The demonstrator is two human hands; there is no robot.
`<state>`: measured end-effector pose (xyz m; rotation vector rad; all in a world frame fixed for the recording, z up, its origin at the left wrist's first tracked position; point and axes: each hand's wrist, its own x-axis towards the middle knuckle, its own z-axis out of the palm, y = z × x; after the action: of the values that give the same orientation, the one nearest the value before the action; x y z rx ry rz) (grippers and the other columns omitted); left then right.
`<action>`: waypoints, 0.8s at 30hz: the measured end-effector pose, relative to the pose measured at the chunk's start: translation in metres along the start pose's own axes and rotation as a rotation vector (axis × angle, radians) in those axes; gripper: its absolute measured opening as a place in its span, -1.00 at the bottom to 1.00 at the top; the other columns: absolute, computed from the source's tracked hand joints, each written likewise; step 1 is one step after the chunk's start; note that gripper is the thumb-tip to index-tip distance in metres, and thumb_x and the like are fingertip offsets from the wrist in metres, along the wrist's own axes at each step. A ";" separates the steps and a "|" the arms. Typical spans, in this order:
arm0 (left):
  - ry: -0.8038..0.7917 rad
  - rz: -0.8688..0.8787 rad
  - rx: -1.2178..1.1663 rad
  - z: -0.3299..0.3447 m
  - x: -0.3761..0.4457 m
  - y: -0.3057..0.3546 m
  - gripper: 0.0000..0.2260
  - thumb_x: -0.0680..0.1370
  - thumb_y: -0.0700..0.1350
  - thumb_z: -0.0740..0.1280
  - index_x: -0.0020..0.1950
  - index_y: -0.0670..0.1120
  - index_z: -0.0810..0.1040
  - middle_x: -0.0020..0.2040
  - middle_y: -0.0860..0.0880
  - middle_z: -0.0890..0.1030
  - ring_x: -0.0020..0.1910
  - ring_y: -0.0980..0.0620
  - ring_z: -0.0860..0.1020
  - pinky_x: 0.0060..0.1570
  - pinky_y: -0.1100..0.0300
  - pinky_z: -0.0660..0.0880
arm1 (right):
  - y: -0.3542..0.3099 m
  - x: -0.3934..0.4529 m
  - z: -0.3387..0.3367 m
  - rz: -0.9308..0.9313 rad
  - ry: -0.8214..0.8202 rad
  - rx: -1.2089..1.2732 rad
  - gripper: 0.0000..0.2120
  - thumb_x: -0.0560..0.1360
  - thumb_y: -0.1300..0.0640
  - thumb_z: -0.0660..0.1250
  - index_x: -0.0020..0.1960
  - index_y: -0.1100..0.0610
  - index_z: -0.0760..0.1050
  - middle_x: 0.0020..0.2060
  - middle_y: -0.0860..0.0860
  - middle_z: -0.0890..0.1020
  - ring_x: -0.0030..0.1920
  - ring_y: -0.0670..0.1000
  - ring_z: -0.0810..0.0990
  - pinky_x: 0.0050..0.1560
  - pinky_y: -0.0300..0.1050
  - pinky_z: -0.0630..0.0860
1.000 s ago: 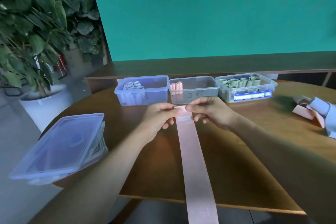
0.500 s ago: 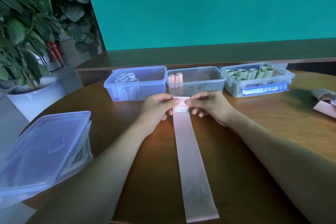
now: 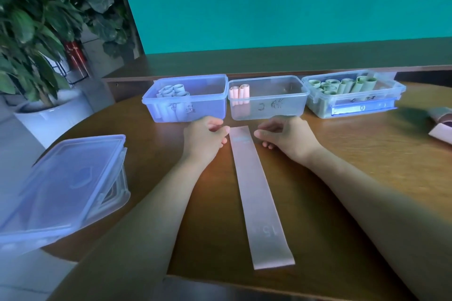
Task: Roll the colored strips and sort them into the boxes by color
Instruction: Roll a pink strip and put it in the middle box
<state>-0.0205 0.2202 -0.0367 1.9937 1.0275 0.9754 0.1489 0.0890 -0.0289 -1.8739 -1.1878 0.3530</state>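
**Pink strip flat on the table, both hands off it**

The pink strip (image 3: 256, 193) lies unrolled on the table (image 3: 367, 154), running from 12 toward 6 o'clock. The left hand (image 3: 204, 137) at its 9 o'clock and the right hand (image 3: 283, 135) at its 3 o'clock flank its far end, each grip released, fingers loosely curled. The middle box (image 3: 267, 98) with pink rolls (image 3: 239, 91) sits at 12 o'clock.

Pink pile (image 3: 441, 122) cut off at right edge — box markings (image 3: 269, 106) illegible.
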 end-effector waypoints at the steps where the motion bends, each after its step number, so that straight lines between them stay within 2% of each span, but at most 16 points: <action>1: 0.003 -0.003 -0.006 -0.003 -0.004 0.001 -0.82 0.56 -0.05 0.43 0.14 -0.05 0.64 -0.20 0.08 0.69 -0.32 0.23 0.64 -0.14 0.32 0.59 | -0.001 -0.007 -0.002 -0.025 -0.024 -0.026 -0.77 0.51 -0.05 0.49 0.11 0.00 0.64 -0.16 -0.10 0.71 -0.18 -0.12 0.68 -0.03 -0.29 0.59; 3: -0.004 -0.005 -0.022 -0.008 -0.015 0.003 -0.82 0.55 -0.05 0.43 0.13 -0.05 0.65 -0.18 0.10 0.69 -0.29 0.23 0.65 -0.11 0.33 0.57 | -0.003 -0.021 -0.005 -0.068 -0.061 -0.074 -0.70 0.50 -0.09 0.49 0.18 -0.02 0.63 -0.02 -0.12 0.68 -0.02 -0.16 0.64 0.05 -0.36 0.52; 6: -0.031 -0.005 -0.006 -0.017 -0.034 0.006 -0.83 0.54 -0.04 0.45 0.12 -0.01 0.66 -0.15 0.15 0.69 -0.18 0.22 0.66 0.03 0.26 0.59 | -0.007 -0.046 -0.007 -0.087 -0.082 -0.110 -0.64 0.51 -0.08 0.48 0.26 -0.01 0.60 0.06 -0.12 0.66 0.06 -0.18 0.61 0.08 -0.42 0.47; 10: -0.078 0.020 0.084 -0.031 -0.066 0.012 -0.82 0.55 -0.03 0.45 0.15 0.02 0.66 0.00 0.17 0.66 -0.03 0.25 0.60 0.15 0.28 0.52 | -0.011 -0.085 -0.010 -0.135 -0.092 -0.165 -0.69 0.52 -0.05 0.47 0.24 -0.01 0.62 0.10 -0.11 0.67 0.07 -0.16 0.62 0.23 -0.22 0.54; 14: -0.112 0.083 0.140 -0.047 -0.112 0.020 -0.82 0.55 -0.02 0.44 0.14 0.05 0.67 0.03 0.18 0.67 0.00 0.28 0.59 0.07 0.41 0.44 | -0.016 -0.131 -0.019 -0.183 -0.059 -0.095 -0.79 0.53 0.00 0.48 0.15 -0.04 0.65 0.07 -0.17 0.68 0.08 -0.22 0.63 0.25 -0.29 0.49; 18: -0.192 0.165 0.007 -0.059 -0.162 0.035 -0.86 0.51 -0.07 0.47 0.07 0.07 0.70 -0.04 0.20 0.69 -0.01 0.29 0.63 0.06 0.42 0.51 | -0.023 -0.173 -0.024 -0.242 -0.142 -0.017 -0.80 0.50 -0.01 0.50 0.11 -0.05 0.67 0.05 -0.23 0.69 0.12 -0.24 0.62 0.25 -0.32 0.45; 21: -0.259 0.290 -0.031 -0.065 -0.194 0.043 -0.89 0.50 -0.13 0.50 0.00 -0.01 0.73 -0.03 0.19 0.69 0.01 0.23 0.64 0.01 0.42 0.52 | -0.026 -0.195 -0.025 -0.288 -0.203 0.021 -0.83 0.49 0.00 0.52 0.07 -0.03 0.68 0.01 -0.21 0.70 0.11 -0.16 0.65 0.20 -0.26 0.49; 24: -0.291 0.388 0.034 -0.069 -0.210 0.040 -0.92 0.46 -0.07 0.53 -0.06 -0.01 0.74 -0.03 0.19 0.68 0.03 0.19 0.63 0.00 0.36 0.53 | -0.027 -0.206 -0.027 -0.313 -0.263 0.047 -0.81 0.48 0.00 0.52 0.07 0.02 0.68 -0.01 -0.16 0.70 0.08 -0.07 0.67 0.17 -0.15 0.55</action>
<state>-0.1499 0.0365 -0.0342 2.3313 0.5119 0.8275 0.0458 -0.0937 -0.0329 -1.6014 -1.6099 0.4568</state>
